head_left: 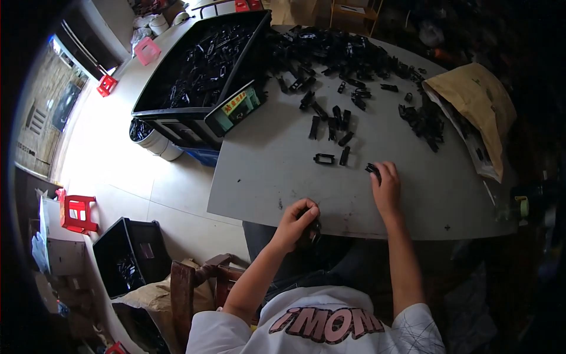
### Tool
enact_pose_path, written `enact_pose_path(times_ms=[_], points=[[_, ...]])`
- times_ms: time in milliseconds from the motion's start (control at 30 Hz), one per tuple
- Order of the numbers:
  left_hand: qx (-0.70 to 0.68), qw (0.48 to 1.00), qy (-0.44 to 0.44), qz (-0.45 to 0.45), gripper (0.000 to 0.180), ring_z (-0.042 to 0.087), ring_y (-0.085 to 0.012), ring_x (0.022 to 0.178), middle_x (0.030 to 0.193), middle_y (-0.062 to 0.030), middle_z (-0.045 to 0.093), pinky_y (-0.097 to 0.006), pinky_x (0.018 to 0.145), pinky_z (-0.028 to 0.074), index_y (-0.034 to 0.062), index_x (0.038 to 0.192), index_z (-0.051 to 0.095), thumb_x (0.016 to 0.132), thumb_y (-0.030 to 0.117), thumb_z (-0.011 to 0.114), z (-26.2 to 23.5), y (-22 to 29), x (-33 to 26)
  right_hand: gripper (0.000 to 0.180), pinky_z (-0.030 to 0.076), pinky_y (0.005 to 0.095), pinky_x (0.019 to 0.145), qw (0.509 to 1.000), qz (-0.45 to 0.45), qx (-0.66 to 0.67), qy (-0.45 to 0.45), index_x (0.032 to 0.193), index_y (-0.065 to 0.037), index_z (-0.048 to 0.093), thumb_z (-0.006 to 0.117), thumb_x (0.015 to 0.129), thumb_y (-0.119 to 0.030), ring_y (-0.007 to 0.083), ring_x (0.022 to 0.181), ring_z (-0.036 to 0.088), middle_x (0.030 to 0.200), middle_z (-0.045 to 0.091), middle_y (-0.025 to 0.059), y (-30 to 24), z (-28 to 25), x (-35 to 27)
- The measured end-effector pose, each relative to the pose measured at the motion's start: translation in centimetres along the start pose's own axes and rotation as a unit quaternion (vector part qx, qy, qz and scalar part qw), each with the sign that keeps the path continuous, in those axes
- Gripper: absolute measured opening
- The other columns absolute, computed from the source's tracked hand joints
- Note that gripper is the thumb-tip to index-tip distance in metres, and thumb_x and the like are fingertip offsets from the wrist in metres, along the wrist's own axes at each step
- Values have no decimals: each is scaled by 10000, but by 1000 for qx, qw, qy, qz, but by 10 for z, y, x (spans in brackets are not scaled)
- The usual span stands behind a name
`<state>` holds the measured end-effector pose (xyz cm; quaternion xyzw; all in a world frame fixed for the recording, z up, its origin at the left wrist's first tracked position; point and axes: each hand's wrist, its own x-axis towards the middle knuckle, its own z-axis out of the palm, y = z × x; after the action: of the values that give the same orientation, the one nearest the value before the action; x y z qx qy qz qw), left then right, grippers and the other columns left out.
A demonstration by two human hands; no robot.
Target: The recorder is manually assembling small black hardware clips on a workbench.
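My left hand (pixel 296 222) is at the near edge of the grey table (pixel 283 177), fingers curled around a small black plastic part (pixel 311 231). My right hand (pixel 386 187) reaches farther onto the table, its fingertips resting on another small black part (pixel 373 170). A few loose black parts (pixel 324 158) lie just beyond both hands. A large heap of the same black parts (pixel 342 56) covers the far side of the table.
A black crate (pixel 203 71) full of black parts overhangs the table's far left corner. A brown paper sack (pixel 477 106) spilling parts lies at the right. On the floor to the left are red stools (pixel 78 213), another black crate (pixel 127 256) and white buckets (pixel 154 140).
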<state>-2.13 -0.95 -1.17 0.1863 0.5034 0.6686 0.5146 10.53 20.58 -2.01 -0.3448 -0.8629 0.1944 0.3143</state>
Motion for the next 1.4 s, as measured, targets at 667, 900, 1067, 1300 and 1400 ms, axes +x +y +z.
enact_pose_path(times_ms=[667,900,1067,1300,1400], points=[[152,985,-44,70,86,482,-74,759,806,18,534,-232,683,406,33,875,551,821,87,592,-15,31,43,203,482,334,740,983,-134,83,-96,1001,-43,609,608,798,-23,260,844,607,1035,564,98,7,53,84],[474,831,180,229,142,578,-203,806,878,-98,584,-322,701,456,69,941,568,811,111,605,-28,60,160,187,457,293,605,987,7,145,-68,927,-7,577,673,770,-41,153,658,553,896,548,81,21,36,55],[650,708,221,168,286,585,-363,901,973,-140,563,-459,715,474,68,936,509,754,225,664,-19,66,185,307,463,314,589,992,63,94,-64,1019,-5,554,701,755,-60,183,671,558,916,545,96,-11,-1,-1],[647,716,206,165,297,594,-382,862,894,-144,610,-470,697,478,71,958,482,750,188,659,-27,74,165,301,497,375,704,996,-20,11,-83,1026,0,568,685,763,-87,316,845,594,977,534,132,-42,-14,-36],[512,820,180,181,350,612,-343,733,791,-128,615,-417,648,480,88,1039,472,747,148,656,-30,77,147,285,496,379,706,997,-16,14,-81,1006,-6,572,686,756,-85,321,850,589,978,537,127,-45,-10,-35]])
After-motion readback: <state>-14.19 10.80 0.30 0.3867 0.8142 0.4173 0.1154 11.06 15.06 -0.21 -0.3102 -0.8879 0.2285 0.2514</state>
